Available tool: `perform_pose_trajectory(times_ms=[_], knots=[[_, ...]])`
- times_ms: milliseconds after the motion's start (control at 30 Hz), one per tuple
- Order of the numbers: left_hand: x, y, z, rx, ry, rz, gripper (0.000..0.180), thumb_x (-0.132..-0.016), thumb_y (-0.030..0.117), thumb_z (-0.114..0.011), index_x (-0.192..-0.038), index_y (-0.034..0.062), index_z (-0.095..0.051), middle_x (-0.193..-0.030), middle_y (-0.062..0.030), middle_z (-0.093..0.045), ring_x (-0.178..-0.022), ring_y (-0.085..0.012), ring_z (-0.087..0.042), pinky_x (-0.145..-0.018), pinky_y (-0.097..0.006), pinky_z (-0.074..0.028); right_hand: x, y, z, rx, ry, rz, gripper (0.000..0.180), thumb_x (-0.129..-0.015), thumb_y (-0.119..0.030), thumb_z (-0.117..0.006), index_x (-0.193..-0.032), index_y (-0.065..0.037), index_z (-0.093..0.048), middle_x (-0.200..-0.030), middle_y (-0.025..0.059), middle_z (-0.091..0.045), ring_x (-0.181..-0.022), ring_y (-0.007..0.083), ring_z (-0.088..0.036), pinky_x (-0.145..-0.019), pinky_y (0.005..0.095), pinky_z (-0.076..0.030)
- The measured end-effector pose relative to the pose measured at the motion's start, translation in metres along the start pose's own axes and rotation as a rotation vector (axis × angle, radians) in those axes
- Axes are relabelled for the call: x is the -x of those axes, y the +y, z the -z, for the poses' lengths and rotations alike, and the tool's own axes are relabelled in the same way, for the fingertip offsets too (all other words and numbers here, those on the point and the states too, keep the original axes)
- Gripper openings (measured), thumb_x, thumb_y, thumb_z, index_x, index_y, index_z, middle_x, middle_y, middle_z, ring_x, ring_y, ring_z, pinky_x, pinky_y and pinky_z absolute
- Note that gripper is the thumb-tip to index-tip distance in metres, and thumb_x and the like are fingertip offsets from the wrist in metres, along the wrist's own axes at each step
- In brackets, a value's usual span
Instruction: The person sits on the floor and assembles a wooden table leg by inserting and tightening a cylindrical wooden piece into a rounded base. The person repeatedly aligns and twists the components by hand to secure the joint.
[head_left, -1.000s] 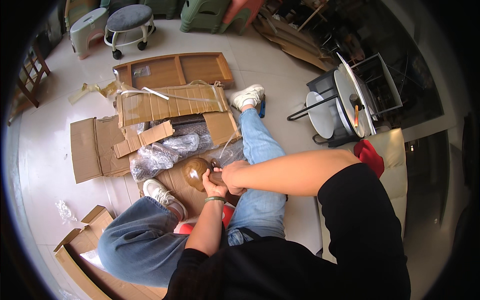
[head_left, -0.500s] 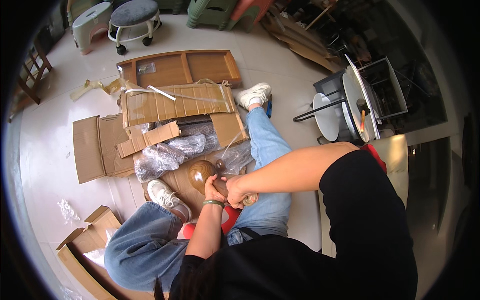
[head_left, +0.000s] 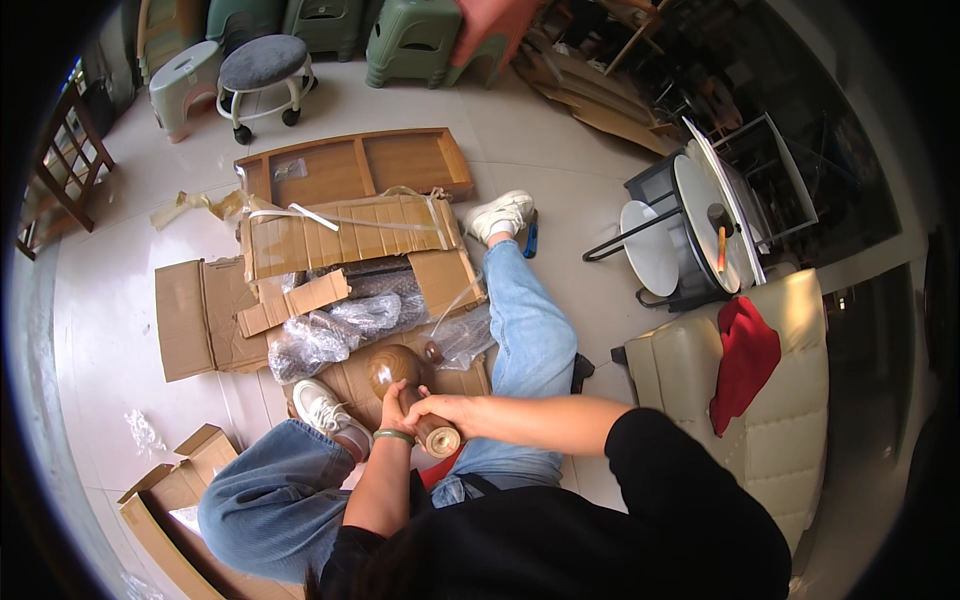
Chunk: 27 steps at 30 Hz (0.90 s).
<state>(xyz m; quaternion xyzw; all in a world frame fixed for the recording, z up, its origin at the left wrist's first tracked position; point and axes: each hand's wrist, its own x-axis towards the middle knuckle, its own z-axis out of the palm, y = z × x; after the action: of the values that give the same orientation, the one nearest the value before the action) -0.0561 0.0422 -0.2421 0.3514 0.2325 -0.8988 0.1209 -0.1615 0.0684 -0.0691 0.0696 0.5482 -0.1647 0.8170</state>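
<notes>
A brown turned wooden post (head_left: 397,368) lies between my legs, its round bulb away from me and its pale end face, with a hole at the centre, toward me. My left hand (head_left: 393,408), with a green bangle at the wrist, is closed around the narrower part behind the bulb. Just to the right, my right hand (head_left: 432,408) wraps over the same post closer to the end face. Beside the bulb is a small brown wooden knob (head_left: 433,351) by clear plastic wrap. A flattened cardboard sheet (head_left: 350,388) is under the bulb.
Beyond my feet lie an opened cardboard box (head_left: 350,225) with bubble-wrapped pieces (head_left: 312,345) and a wooden panel frame (head_left: 355,165). A cream padded seat (head_left: 690,370) holds a red cloth (head_left: 745,360). Right of it stands a round-topped table (head_left: 705,205) with a hammer (head_left: 721,235); stools (head_left: 263,65) stand behind.
My right forearm has dropped lower, and the post has turned so its end face shows toward me. The view has shifted, and the red cloth on the seat is now fully seen.
</notes>
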Motion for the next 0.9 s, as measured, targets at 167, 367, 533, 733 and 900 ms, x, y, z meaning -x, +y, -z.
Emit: perform_pose_trajectory(times_ms=[167, 367, 533, 733, 900], knots=[[-0.004, -0.004, 0.008, 0.163, -0.069, -0.13, 0.044, -0.083, 0.038, -0.065, -0.111, 0.0075, -0.052, -0.086, -0.0102, -0.061, -0.077, -0.0255, -0.062, -0.072, -0.04, -0.058, -0.005, 0.036, -0.005, -0.439, -0.055, 0.286, 0.049, -0.08, -0.03, -0.075, -0.118, -0.01, -0.051, -0.101, 0.0078, -0.06, -0.081, 0.0232, -0.065, -0.067, 0.0372, -0.059], [-0.016, -0.005, 0.006, -0.106, -0.184, -0.318, 0.048, -0.091, 0.045, -0.05, -0.114, 0.0029, -0.055, -0.104, -0.0159, -0.064, -0.098, -0.0332, -0.063, -0.088, -0.046, -0.052, 0.044, 0.026, -0.004, 0.108, 0.164, 0.71, 0.046, -0.086, -0.036, -0.072, -0.121, -0.01, -0.059, -0.11, 0.0072, -0.061, -0.1, 0.0235, -0.061, -0.084, 0.0362, -0.054], [-0.044, -0.015, 0.001, -0.062, -0.181, -0.306, 0.057, -0.092, 0.052, -0.044, -0.118, 0.0037, -0.059, -0.119, -0.0187, -0.063, -0.112, -0.0384, -0.057, -0.102, -0.052, -0.043, 0.09, 0.022, -0.011, 1.401, 0.534, 1.317, 0.031, -0.08, -0.02, -0.069, -0.102, 0.002, -0.068, -0.108, 0.0153, -0.062, -0.099, 0.0337, -0.059, -0.09, 0.04, -0.049], [-0.064, -0.033, -0.028, 0.105, -0.203, -0.364, 0.066, -0.086, 0.054, -0.054, -0.123, -0.0009, -0.057, -0.125, -0.017, -0.062, -0.118, -0.036, -0.055, -0.11, -0.046, -0.038, 0.077, -0.004, -0.027, 2.238, 1.037, 0.769, 0.026, -0.084, -0.019, -0.061, -0.103, -0.003, -0.07, -0.101, 0.0136, -0.067, -0.096, 0.0324, -0.063, -0.073, 0.0465, -0.051], [-0.049, -0.061, -0.066, 0.193, -0.28, -0.415, 0.072, -0.086, 0.057, -0.052, -0.124, -0.0034, -0.054, -0.13, -0.0174, -0.058, -0.124, -0.0335, -0.051, -0.113, -0.046, -0.035, 0.054, -0.021, -0.012, 2.907, 0.937, 0.209, 0.032, -0.089, -0.024, -0.057, -0.106, 0.0, -0.069, -0.102, 0.0197, -0.066, -0.087, 0.0373, -0.065, -0.064, 0.0552, -0.053]])
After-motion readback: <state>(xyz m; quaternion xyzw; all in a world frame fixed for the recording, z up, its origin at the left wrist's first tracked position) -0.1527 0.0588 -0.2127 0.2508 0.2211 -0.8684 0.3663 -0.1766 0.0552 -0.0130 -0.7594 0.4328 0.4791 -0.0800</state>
